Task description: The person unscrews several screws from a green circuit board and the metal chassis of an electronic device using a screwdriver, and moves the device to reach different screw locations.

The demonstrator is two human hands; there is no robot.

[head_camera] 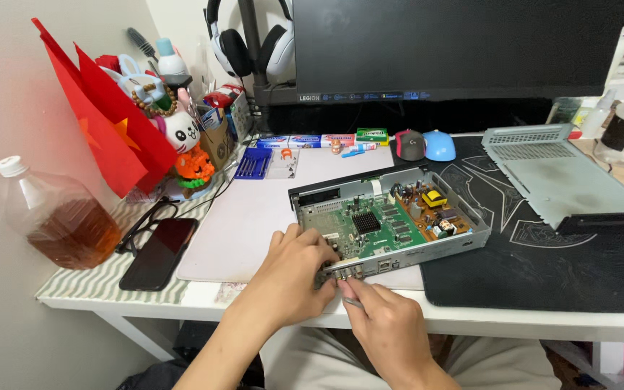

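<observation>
The open grey metal electronics box with its green circuit board (388, 224) lay on the counter (471, 325), long axis running eight to two o'clock. Left hand (294, 278) clamped its near corner; right hand (384, 325) pinched a slim metal tool (352, 302) (tip hidden) toward eleven o'clock.

Single head cam, looks down and fwd over desk (204, 300), close above hands; monitor (456, 47) straight ahead.

Left hand (294, 271) and right hand (384, 321) meet, fingers curled, forearms angled inward.
</observation>
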